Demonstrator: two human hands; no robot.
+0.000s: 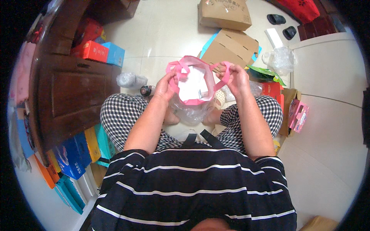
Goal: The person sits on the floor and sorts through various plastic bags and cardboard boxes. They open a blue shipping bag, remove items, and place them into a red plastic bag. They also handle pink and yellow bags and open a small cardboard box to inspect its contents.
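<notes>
A pink fabric bag (190, 101) stands upright between the person's bent knees, its mouth spread wide. White boxes or packets (193, 82) fill it. My left hand (167, 85) grips the bag's left rim and handle strap. My right hand (235, 76) holds the other pink strap, looped through its fingers, to the right of the bag. Clear plastic wrap (192, 114) lies under and in front of the bag, between the bare feet.
Flattened cardboard (228, 47) and a cardboard box (225, 14) lie ahead. Bubble wrap (130, 80) and a dark bottle (146, 90) are left, beside a wooden cabinet (81, 92). At right are a green packet (264, 73), a red box (271, 91) and plastic wrap (280, 59).
</notes>
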